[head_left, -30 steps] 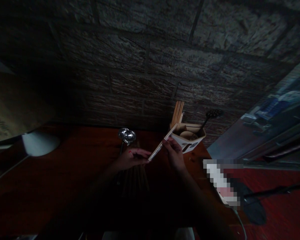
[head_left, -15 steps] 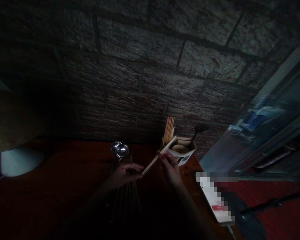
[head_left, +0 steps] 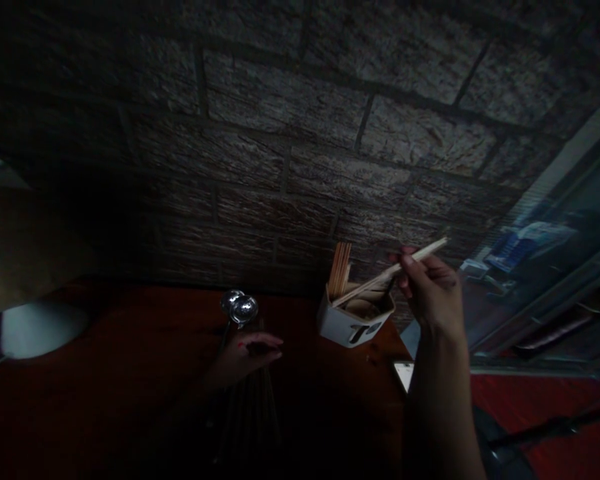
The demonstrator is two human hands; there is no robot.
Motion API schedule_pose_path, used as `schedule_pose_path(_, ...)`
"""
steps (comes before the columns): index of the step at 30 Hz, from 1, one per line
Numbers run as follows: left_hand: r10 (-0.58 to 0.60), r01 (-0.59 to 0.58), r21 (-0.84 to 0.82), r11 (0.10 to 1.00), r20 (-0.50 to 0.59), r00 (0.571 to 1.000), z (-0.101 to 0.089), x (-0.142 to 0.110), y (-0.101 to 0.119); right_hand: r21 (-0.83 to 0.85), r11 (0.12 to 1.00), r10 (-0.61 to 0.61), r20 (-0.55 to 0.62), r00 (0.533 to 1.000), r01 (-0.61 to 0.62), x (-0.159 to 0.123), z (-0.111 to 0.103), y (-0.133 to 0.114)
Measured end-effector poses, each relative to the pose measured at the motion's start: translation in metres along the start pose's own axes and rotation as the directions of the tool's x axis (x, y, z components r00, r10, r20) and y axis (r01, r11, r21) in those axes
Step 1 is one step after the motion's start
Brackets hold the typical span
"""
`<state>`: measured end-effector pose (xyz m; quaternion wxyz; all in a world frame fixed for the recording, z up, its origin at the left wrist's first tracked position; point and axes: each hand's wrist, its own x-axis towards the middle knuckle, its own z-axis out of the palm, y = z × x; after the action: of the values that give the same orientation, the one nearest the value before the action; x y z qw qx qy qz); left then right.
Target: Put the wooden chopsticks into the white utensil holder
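My right hand (head_left: 433, 287) pinches a pair of pale wooden chopsticks (head_left: 370, 285), slanted down to the left. Their lower tips are at the mouth of a white utensil holder (head_left: 334, 327), near its left side. Inside the holder, a bundle of brown chopsticks (head_left: 340, 267) stands upright. My left hand (head_left: 257, 350) is over the table with thumb and fingers apart, nothing between them. Beneath it lie several thin sticks, likely chopsticks (head_left: 267, 400), dim in shadow. Just beyond that hand are two shiny metal ladles (head_left: 243, 309), one a slotted strainer perhaps; their handles are mostly hidden.
A dark brick wall (head_left: 250, 160) rises behind the wooden table (head_left: 130, 347). At left stands a white rounded object (head_left: 43, 328), its kind unclear. A flat white-screened device (head_left: 404, 373) lies at the right table edge, partly behind my right forearm. Red flooring (head_left: 515, 400) shows beyond.
My right hand has moved right and up with the chopsticks, bringing their lower ends to the holder. My left hand has let go of them and stays nearly in place.
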<state>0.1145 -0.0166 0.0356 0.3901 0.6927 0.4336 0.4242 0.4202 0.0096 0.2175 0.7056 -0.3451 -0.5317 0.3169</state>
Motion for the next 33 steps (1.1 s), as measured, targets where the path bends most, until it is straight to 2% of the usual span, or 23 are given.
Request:
schedule_pose_path(4, -0.098, 0.097, 0.067, 0.993, 0.010, 0.995, -0.002, 0.000, 0.001, -0.138, 0.990, -0.030, -0.012, 0.999, 0.028, -0.001, -0.017, 0.008)
schedule_pose_path(9, -0.192, 0.190, 0.056, 0.980, 0.029, 0.981, -0.001, 0.000, 0.007, -0.261, 0.963, -0.077, -0.036, 0.996, 0.065, 0.012, -0.028, 0.023)
schedule_pose_path(15, -0.247, 0.244, 0.088, 0.966, 0.016, 0.969, 0.000, 0.002, 0.008, -0.275, 0.961, 0.056, 0.044, 0.997, -0.042, 0.023, -0.024, 0.050)
schedule_pose_path(19, -0.234, 0.231, 0.110, 0.967, 0.023, 0.972, -0.001, 0.002, 0.006, -0.360, 0.929, 0.125, 0.093, 0.988, -0.084, 0.028, -0.021, 0.069)
schedule_pose_path(23, -0.209, 0.207, 0.109, 0.972, 0.013, 0.978, -0.002, 0.002, 0.004, -0.389, 0.914, 0.173, 0.108, 0.979, -0.119, 0.028, -0.021, 0.068)
schedule_pose_path(25, -0.208, 0.206, 0.104, 0.973, 0.012, 0.978, -0.002, 0.002, 0.002, -0.363, 0.928, 0.121, 0.066, 0.990, -0.089, 0.027, -0.022, 0.060)
schedule_pose_path(27, -0.216, 0.214, 0.103, 0.971, 0.012, 0.976, -0.002, 0.002, 0.002, -0.330, 0.944, 0.008, -0.006, 1.000, -0.010, 0.025, -0.024, 0.051)
schedule_pose_path(30, -0.234, 0.231, 0.114, 0.966, 0.009, 0.972, -0.002, 0.001, 0.004, -0.309, 0.945, -0.132, -0.067, 0.989, 0.105, 0.024, -0.026, 0.045)
schedule_pose_path(33, -0.252, 0.248, 0.132, 0.960, 0.011, 0.968, -0.002, 0.001, 0.007, -0.311, 0.946, -0.115, -0.047, 0.992, 0.095, 0.026, -0.026, 0.047)
